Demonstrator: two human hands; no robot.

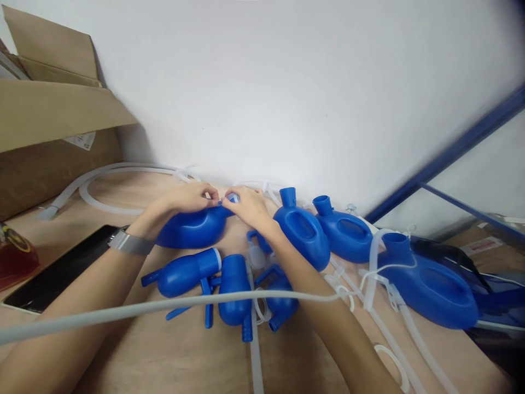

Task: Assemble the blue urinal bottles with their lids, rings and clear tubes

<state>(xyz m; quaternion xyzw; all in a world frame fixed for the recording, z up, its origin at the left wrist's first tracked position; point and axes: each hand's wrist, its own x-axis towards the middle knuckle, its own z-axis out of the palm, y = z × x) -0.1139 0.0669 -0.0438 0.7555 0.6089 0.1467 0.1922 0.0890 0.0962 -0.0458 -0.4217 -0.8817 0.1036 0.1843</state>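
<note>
A blue plastic urinal bottle [192, 227] lies on its side on the wooden table, its neck toward the right. My left hand [194, 198] is above its shoulder, thumb and fingertips pinched together near the neck; what they grip is too small to make out. Around the pale-lined mouth of the same bottle, my right hand [249, 206] curls its fingers, with the thumb at the neck. Nearer to me lie blue spouted caps: one on its side [186, 273], another [235, 293] beside it, and a third [281, 298] partly behind my right forearm.
More blue bottles [301, 232] lie to the right, with clear tubing [389, 334] and white rings among them. A coiled tube [88, 189] rests at the back left near a cardboard box [53, 120]. A dark phone or tablet [61, 268] lies left. A pale cable [164, 306] crosses in front.
</note>
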